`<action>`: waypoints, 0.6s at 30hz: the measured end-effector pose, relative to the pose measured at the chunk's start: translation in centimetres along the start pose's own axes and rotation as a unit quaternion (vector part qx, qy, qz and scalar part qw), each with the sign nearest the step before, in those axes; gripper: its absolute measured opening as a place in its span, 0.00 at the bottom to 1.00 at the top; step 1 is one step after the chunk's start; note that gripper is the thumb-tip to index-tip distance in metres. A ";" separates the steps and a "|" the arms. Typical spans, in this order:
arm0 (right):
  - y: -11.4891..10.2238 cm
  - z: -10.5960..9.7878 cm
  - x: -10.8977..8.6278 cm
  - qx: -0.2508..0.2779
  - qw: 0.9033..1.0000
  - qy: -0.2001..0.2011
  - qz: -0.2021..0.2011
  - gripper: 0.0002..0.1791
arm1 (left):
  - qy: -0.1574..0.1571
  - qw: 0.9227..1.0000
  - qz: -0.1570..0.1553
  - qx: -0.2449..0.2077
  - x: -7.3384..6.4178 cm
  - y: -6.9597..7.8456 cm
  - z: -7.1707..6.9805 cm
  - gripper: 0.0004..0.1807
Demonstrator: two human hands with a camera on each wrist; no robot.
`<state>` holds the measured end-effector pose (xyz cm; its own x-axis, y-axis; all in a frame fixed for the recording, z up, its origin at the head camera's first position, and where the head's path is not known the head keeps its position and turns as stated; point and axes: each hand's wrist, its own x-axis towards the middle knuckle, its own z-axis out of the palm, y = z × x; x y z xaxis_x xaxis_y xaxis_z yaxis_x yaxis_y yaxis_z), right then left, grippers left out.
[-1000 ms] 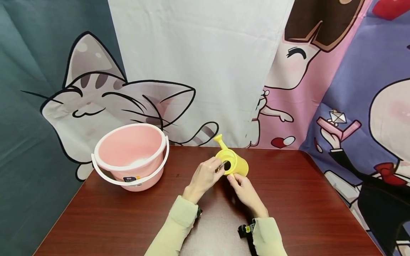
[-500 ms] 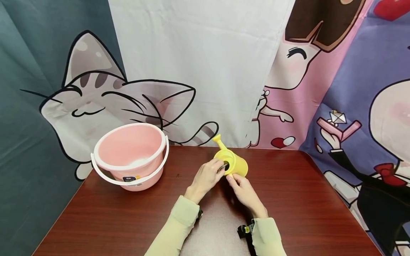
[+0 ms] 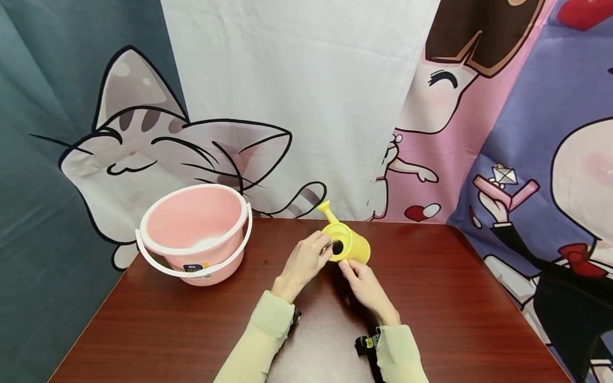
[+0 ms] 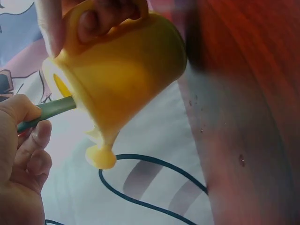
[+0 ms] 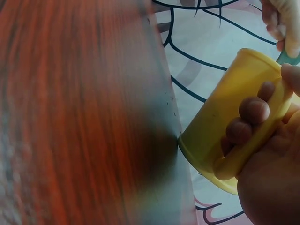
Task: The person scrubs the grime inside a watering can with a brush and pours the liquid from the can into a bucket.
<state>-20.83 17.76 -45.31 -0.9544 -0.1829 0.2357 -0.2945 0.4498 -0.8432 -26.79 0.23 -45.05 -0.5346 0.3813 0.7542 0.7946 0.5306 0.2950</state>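
A yellow watering can [image 3: 360,249] is tilted over the table, its mouth toward the left and its spout [image 3: 330,213] pointing up and away. My right hand [image 3: 367,287] grips the can's handle [image 5: 255,136], fingers curled through it. My left hand [image 3: 301,264] pinches a slim grey-green handle [image 4: 55,108] between thumb and fingers. The far end of that handle goes into the can's mouth, so its kind is hidden. In the head view a dark round patch [image 3: 337,247] shows inside the mouth; I cannot tell what it is.
A pink bucket [image 3: 193,218] with a white bail handle stands on the left of the brown wooden table [image 3: 455,298]. A few small water drops [image 4: 242,160] lie on the tabletop. Behind the table hangs a printed cartoon cloth [image 3: 306,106].
My left hand shifts slightly with the grey-green handle at the can's mouth, lately a little back to the left. The watering can moves barely; my right hand keeps its hold. The bucket stays put.
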 end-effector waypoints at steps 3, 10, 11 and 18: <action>0.1 -0.1 0.1 0.001 1.000 -0.003 0.002 0.19 | 0.002 1.000 0.011 -0.005 0.2 0.3 -0.3 0.09; 3.0 0.3 0.7 0.007 1.000 0.003 -0.003 0.20 | -0.007 1.000 0.024 0.007 0.5 0.7 -0.7 0.07; 3.5 0.4 0.9 0.007 1.000 0.007 -0.002 0.20 | -0.009 1.000 0.025 0.008 0.5 0.8 -0.8 0.06; 4.4 0.7 1.0 0.004 1.000 0.017 -0.013 0.20 | -0.032 0.998 0.043 0.017 1.0 1.2 -1.9 0.09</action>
<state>-23.04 18.96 -49.12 -0.9477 -0.1649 0.2731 -0.3185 0.4391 -0.8401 -25.80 -0.19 -42.75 -0.4835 0.4730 0.7365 0.8283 0.5193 0.2103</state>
